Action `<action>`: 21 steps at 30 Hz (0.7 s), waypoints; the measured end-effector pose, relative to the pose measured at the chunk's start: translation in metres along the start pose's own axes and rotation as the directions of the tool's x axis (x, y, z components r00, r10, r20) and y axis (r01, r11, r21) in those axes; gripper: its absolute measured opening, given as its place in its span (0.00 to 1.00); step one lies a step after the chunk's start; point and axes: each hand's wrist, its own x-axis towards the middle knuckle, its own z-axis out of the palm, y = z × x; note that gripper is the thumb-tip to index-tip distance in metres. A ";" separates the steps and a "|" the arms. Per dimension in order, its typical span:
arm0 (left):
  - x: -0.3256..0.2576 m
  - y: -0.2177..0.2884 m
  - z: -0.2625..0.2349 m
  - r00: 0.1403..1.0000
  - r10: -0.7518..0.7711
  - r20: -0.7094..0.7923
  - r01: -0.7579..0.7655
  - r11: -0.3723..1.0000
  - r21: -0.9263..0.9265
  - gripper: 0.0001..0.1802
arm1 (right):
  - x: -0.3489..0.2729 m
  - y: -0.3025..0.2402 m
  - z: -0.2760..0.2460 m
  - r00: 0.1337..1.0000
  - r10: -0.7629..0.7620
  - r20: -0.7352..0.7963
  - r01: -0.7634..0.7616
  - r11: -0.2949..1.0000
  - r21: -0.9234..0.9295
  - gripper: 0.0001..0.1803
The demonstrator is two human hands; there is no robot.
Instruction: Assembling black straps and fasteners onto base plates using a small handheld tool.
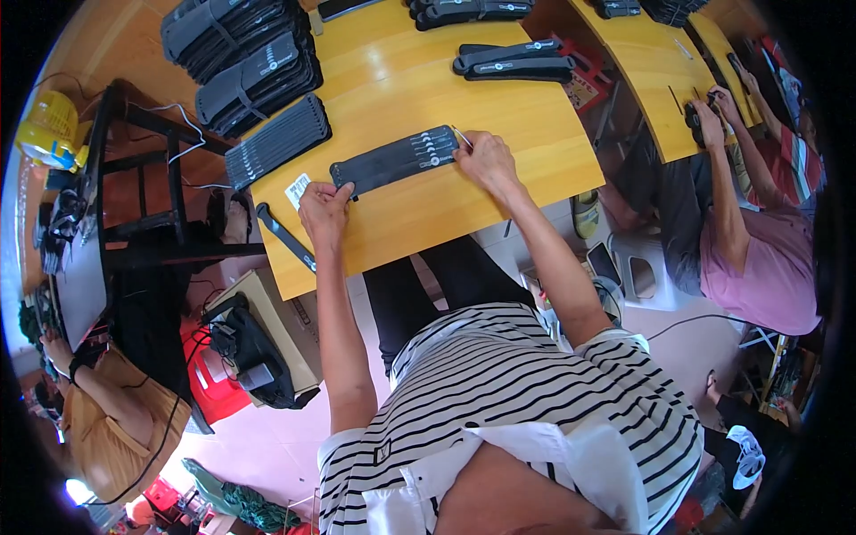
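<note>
Left hand (pixel 323 203) fingers curled, pinching dark flat ribbed strap (pixel 395 160) at its 8 o'clock end, right hand (pixel 484 159) clenched gripping the 2 o'clock end, glossy wooden table (pixel 446 205).

The table (pixel 446 223) is warm yellow wood; the flat pads (pixel 397 159) on it are black with small white marks. The shirt (pixel 535 392) is striped — black on white — and a co-worker's top (pixel 767 267) is pink.
</note>
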 end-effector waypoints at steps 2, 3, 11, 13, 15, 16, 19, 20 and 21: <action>0.001 0.001 -0.002 1.000 -0.005 0.022 0.006 0.997 -0.074 0.14 | 0.001 0.001 -0.002 1.000 0.012 0.017 -0.013 0.998 0.063 0.09; 0.003 0.000 -0.002 0.999 -0.018 0.036 0.022 0.994 -0.107 0.14 | 0.002 0.002 -0.002 1.000 0.008 0.012 -0.009 0.998 0.065 0.09; 0.011 -0.005 -0.015 0.982 -0.107 0.156 0.134 0.976 -0.173 0.11 | 0.005 0.011 0.000 0.997 0.036 0.073 -0.055 0.962 0.267 0.09; 0.010 0.000 -0.019 0.991 -0.059 0.123 0.055 0.998 0.031 0.09 | 0.006 0.018 -0.003 0.999 -0.016 0.036 0.005 0.953 0.302 0.08; 0.001 0.009 -0.022 0.994 0.107 -0.035 -0.095 0.965 0.244 0.10 | 0.009 0.021 -0.007 0.998 -0.059 0.000 0.056 0.941 0.333 0.08; -0.007 0.016 -0.022 0.945 0.285 -0.159 -0.183 0.866 0.466 0.13 | 0.008 0.014 -0.014 0.990 -0.064 -0.123 0.092 0.968 0.235 0.07; -0.022 0.032 0.000 0.835 0.537 -0.118 -0.444 0.785 0.431 0.17 | 0.011 -0.010 -0.013 0.952 -0.153 -0.266 0.175 0.983 0.061 0.06; -0.024 0.030 0.013 0.786 0.617 -0.052 -0.529 0.713 0.461 0.20 | 0.016 -0.022 -0.007 0.932 -0.220 -0.288 0.226 0.974 -0.011 0.07; -0.019 0.027 0.012 0.782 0.620 -0.063 -0.528 0.713 0.462 0.20 | 0.019 -0.026 -0.008 0.929 -0.230 -0.291 0.237 0.971 -0.012 0.07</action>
